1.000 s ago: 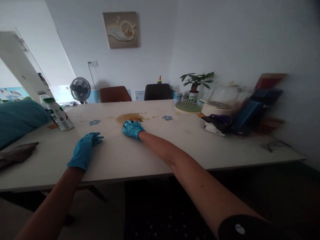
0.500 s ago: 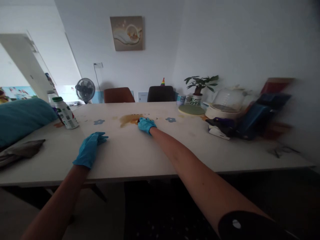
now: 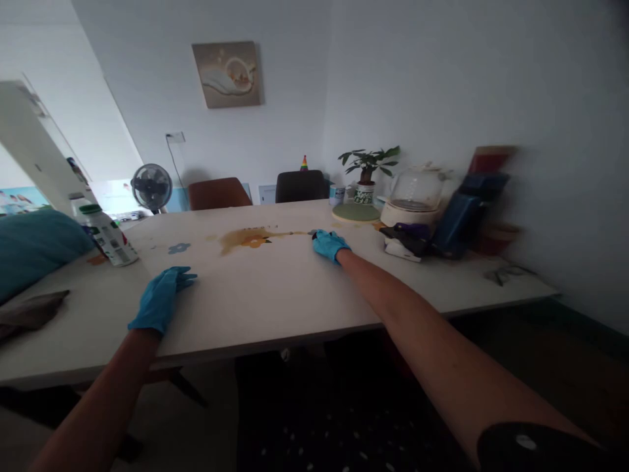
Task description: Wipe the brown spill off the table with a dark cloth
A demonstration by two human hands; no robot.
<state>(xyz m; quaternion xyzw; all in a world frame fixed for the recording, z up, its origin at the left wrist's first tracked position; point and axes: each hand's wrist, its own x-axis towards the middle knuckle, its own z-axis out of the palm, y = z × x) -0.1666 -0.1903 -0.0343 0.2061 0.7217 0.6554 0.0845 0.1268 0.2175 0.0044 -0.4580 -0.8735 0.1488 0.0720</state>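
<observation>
My left hand, in a blue glove, rests on the white table near its front edge. Its fingers are stretched out and hold nothing. My right hand, gloved in blue too, is closed and pressed down farther back on the tabletop. A small dark bit shows at its fingertips, but I cannot make out what it is. Left of that hand lies a brown liquid puddle over a printed orange flower. A thin brown streak runs from the puddle toward my right fingers.
Bottles and a crumpled dark cloth are on the left. At the back right are a green round mat, a potted plant, a glass-topped kettle and a blue item. Chairs stand behind the table.
My right hand has moved right across the table, away from the puddle, where a brown streak now shows. My left hand stays resting on the table. The view has turned a little right.
</observation>
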